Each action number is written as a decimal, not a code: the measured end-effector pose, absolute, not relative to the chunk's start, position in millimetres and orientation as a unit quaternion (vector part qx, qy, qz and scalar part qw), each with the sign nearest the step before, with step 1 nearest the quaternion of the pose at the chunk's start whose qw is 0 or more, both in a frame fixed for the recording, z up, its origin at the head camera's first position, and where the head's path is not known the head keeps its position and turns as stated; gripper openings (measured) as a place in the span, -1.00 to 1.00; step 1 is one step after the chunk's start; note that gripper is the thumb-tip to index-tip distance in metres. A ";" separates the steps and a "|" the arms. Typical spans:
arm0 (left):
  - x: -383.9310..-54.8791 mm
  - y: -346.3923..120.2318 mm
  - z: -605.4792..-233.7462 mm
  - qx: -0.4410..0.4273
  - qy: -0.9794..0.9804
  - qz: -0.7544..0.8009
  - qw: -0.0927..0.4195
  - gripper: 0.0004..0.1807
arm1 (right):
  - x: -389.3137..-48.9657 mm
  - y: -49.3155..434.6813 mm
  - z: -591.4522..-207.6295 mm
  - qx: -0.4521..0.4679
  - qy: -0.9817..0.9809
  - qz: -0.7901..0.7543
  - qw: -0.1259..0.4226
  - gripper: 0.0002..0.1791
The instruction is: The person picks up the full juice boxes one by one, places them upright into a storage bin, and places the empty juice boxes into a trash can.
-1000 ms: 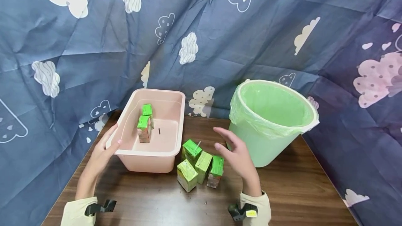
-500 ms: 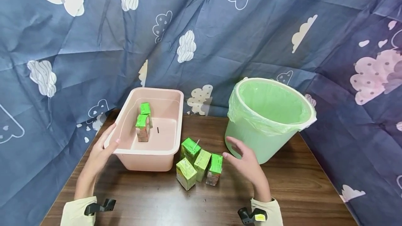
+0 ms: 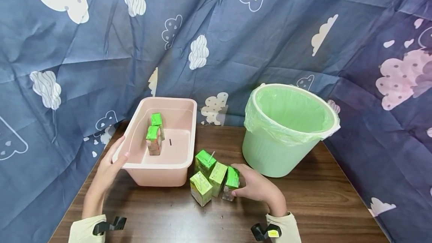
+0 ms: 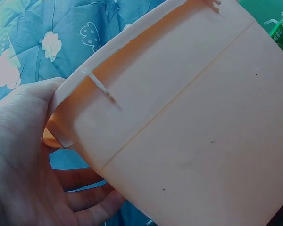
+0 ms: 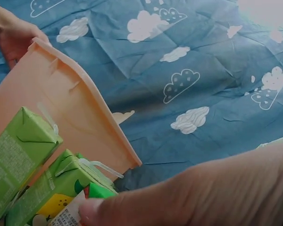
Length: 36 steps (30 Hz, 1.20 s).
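Note:
My left hand (image 3: 109, 166) holds the near left corner of a pink plastic tub (image 3: 156, 177). In the left wrist view its thumb lies along the tub's rim and the other fingers sit behind the outer wall. On the right, my right hand (image 3: 258, 185) grips a small green-topped juice box (image 3: 233, 177), thumb at the near side and fingers at the far side. The right wrist view has the thumb (image 5: 104, 209) against this box's printed face. Beside it stand a lime juice box (image 3: 218, 173), another (image 3: 201, 188) in front, and a green one with a straw (image 3: 205, 161).
Two green-topped juice boxes, a nearer one (image 3: 154, 143) and a farther one (image 3: 156, 120), stand inside the tub near a small black strip (image 3: 170, 142). A green trash bin (image 3: 270, 153) with a plastic liner stands at the right. A cloud-patterned curtain (image 3: 256, 48) hangs behind the table.
My right hand first shifted right, then moved down and left onto the rightmost juice box and took hold of it. My left hand stays at the tub's corner.

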<state>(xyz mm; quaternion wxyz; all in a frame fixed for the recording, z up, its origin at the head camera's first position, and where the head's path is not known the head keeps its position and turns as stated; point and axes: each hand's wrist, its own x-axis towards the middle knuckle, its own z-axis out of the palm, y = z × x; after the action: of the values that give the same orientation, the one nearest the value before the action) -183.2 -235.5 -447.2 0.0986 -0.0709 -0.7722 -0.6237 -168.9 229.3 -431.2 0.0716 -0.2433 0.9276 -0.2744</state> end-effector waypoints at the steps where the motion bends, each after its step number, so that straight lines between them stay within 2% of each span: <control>1: -182.7 -235.4 -447.3 -0.071 -0.772 -0.624 0.099 -0.32 | -169.0 228.7 -431.9 -0.241 0.929 -0.273 0.070 -0.13; 10: -182.2 -235.0 -448.6 -0.078 -0.772 -0.623 0.103 -0.33 | -172.9 229.2 -439.2 -0.235 0.928 -0.285 0.043 -0.23; 22: -183.9 -236.3 -449.0 -0.086 -0.770 -0.623 0.107 -0.33 | -177.1 241.5 -439.8 -0.190 0.903 -0.382 0.038 -0.18; 27: -184.0 -237.1 -448.9 -0.085 -0.770 -0.623 0.107 -0.33 | -175.1 247.5 -434.1 -0.179 0.876 -0.448 -0.009 -0.19; 36: -182.8 -236.2 -448.6 -0.076 -0.776 -0.618 0.104 -0.33 | -169.6 241.3 -423.7 -0.220 0.733 -0.635 -0.109 -0.25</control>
<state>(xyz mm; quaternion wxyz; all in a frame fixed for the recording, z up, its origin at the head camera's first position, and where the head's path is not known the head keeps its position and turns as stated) -182.8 -236.2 -448.6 0.1043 -0.0762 -0.7758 -0.6176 -169.6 241.3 -423.7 -0.1093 -0.2199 0.7327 -0.6347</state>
